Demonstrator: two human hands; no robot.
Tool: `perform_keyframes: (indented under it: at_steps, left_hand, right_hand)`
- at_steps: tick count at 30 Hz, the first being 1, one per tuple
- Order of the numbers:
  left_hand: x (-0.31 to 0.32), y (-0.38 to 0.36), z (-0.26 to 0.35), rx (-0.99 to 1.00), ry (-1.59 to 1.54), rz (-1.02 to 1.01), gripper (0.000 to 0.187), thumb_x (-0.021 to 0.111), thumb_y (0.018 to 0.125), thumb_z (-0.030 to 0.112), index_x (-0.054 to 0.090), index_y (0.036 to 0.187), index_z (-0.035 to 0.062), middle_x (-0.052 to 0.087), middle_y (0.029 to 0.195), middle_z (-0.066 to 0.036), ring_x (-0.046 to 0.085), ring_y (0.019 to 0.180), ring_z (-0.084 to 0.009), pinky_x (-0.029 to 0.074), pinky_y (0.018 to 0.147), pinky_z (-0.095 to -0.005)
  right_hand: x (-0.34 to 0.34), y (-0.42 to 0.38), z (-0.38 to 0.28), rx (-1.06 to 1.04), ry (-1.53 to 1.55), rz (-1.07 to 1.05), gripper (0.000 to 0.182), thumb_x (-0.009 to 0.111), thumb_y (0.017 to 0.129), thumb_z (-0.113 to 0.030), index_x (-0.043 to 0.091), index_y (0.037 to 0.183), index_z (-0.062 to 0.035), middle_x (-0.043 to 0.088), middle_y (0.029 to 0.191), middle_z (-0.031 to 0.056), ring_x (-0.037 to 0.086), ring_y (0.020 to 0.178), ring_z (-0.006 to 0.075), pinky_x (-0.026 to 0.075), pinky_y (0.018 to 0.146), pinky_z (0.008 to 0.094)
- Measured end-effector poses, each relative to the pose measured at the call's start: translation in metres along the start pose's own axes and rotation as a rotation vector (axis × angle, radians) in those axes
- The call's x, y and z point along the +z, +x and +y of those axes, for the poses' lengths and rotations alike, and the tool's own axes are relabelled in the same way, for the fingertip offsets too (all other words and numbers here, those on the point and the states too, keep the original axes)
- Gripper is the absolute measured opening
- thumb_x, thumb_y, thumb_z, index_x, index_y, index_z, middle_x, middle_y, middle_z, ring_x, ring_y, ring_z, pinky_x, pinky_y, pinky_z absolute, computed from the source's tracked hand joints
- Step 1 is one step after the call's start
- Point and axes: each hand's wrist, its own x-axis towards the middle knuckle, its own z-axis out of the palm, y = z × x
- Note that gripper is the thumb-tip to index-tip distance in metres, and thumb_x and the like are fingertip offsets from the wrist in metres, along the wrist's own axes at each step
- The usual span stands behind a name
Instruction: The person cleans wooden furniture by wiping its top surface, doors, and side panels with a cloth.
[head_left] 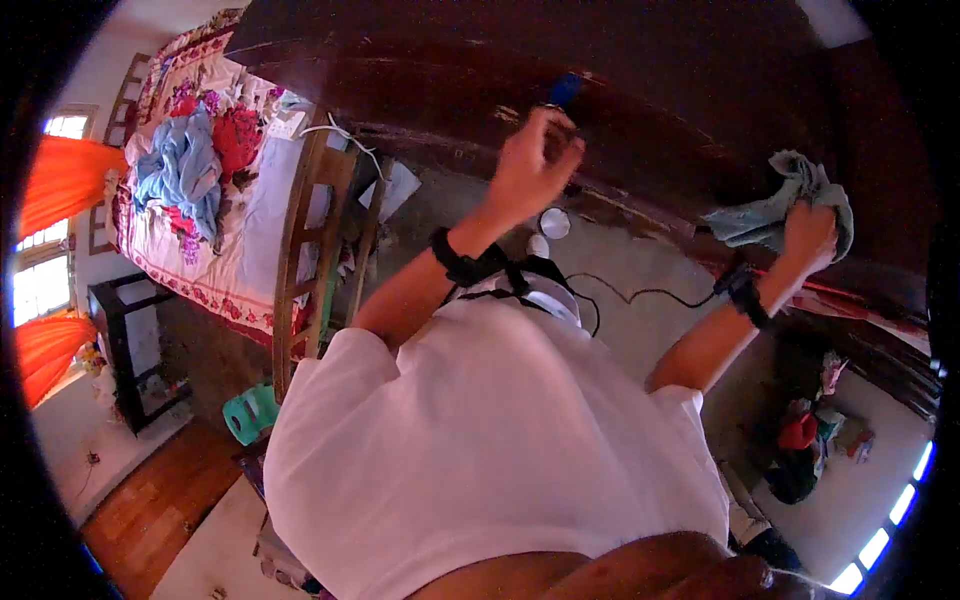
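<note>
While the right hand (pixel 811 235) clutches a cloth (pixel 797 187) at the woodwork (pixel 660 110), the left hand (pixel 535 165) half-curls beside a blue thing (pixel 566 89) there, its hold unclear.

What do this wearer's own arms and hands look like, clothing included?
The left hand and right hand are ungloved. A black band circles the left wrist; another dark band circles the right. Short white sleeves leave both forearms bare.

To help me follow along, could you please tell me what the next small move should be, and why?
Probably sliding the cloth along the dark surface with the right hand: that hand grips the cloth, bunched over the surface, while the left hand is near a blue item.
</note>
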Motion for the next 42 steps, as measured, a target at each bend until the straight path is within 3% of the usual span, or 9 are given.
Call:
perform_keyframes:
  at_steps: [3,16,18,24,29,31,36,38,42]
  left_hand:
    - [-0.016,0.007,-0.001,-0.053,-0.134,0.276,0.033,0.067,0.085,0.018,0.051,0.11,0.0021,0.061,0.074,-0.009,0.059,0.064,-0.016,0.048,0.06,-0.0314]
    - [-0.018,0.025,-0.003,-0.044,-0.111,0.237,0.036,0.071,0.082,0.023,0.054,0.106,0.0019,0.062,0.077,-0.008,0.055,0.059,-0.0117,0.044,0.055,-0.0286]
    - [-0.018,0.027,-0.005,-0.082,-0.079,0.226,0.036,0.071,0.082,0.021,0.054,0.108,0.0035,0.062,0.077,-0.008,0.055,0.059,-0.0127,0.045,0.056,-0.0286]
    - [-0.027,0.015,0.001,-0.075,-0.028,0.17,0.032,0.068,0.086,0.015,0.054,0.111,0.0043,0.062,0.079,-0.006,0.059,0.072,-0.0131,0.047,0.064,-0.0279]
    - [-0.036,0.009,0.006,-0.078,-0.033,0.138,0.034,0.067,0.083,0.008,0.05,0.112,0.003,0.064,0.083,-0.009,0.062,0.073,-0.0146,0.048,0.065,-0.0277]
    - [-0.04,0.01,0.009,-0.043,-0.03,0.138,0.037,0.066,0.083,0.006,0.048,0.115,0.0026,0.064,0.084,-0.009,0.062,0.073,-0.0148,0.049,0.066,-0.0279]
    - [-0.037,0.021,0.02,-0.093,-0.303,0.163,0.052,0.065,0.084,0.004,0.034,0.126,0.0015,0.064,0.094,-0.013,0.065,0.08,-0.0174,0.053,0.069,-0.0319]
    - [-0.015,0.024,0.04,-0.042,-0.47,0.211,0.049,0.067,0.083,0.006,0.039,0.123,0.001,0.065,0.097,-0.012,0.066,0.085,-0.0175,0.053,0.071,-0.032]
    - [0.015,0.027,0.035,0.167,-0.217,0.018,0.041,0.066,0.084,0.009,0.047,0.119,-0.0005,0.065,0.104,-0.014,0.066,0.088,-0.0183,0.053,0.075,-0.0324]
  right_hand:
    - [0.007,0.002,-0.026,-0.021,-0.002,0.159,0.037,0.061,0.078,-0.038,0.066,0.098,-0.0067,0.069,0.097,0.0195,0.066,0.086,0.0387,0.052,0.074,0.0519]
    - [0.007,0.015,-0.023,-0.092,0.038,0.224,0.033,0.06,0.077,-0.034,0.067,0.087,-0.0037,0.069,0.09,0.0175,0.066,0.081,0.0379,0.053,0.07,0.0505]
    - [0.001,0.012,-0.037,0.021,0.106,0.046,0.042,0.057,0.078,-0.034,0.065,0.107,-0.004,0.066,0.106,0.0204,0.062,0.098,0.0406,0.049,0.083,0.0497]
    - [-0.043,-0.047,-0.156,-0.52,0.178,0.021,0.03,0.057,0.08,-0.029,0.064,0.085,-0.0005,0.067,0.095,0.0207,0.065,0.093,0.0364,0.051,0.079,0.0489]
    - [-0.088,-0.077,-0.249,-0.691,0.538,-0.122,0.022,0.059,0.074,-0.021,0.063,0.081,0.0002,0.066,0.082,0.0212,0.064,0.074,0.0385,0.053,0.07,0.0478]
    - [-0.083,-0.106,-0.285,-0.817,0.655,0.151,0.017,0.062,0.077,-0.02,0.065,0.077,-0.0038,0.063,0.073,0.016,0.061,0.066,0.0308,0.052,0.066,0.0431]
    - [-0.082,-0.102,-0.281,-0.81,0.712,0.314,0.018,0.059,0.08,-0.019,0.063,0.071,-0.0043,0.06,0.064,0.0112,0.06,0.059,0.0267,0.052,0.063,0.0416]
    - [-0.098,-0.097,-0.258,-0.802,0.646,-0.336,0.015,0.06,0.081,-0.014,0.064,0.089,-0.0018,0.062,0.076,0.0128,0.062,0.072,0.0292,0.052,0.07,0.0406]
    - [-0.067,-0.087,-0.237,-0.883,0.899,0.062,0.021,0.061,0.072,-0.02,0.064,0.084,-0.0021,0.066,0.08,0.0179,0.064,0.072,0.0397,0.053,0.065,0.0462]
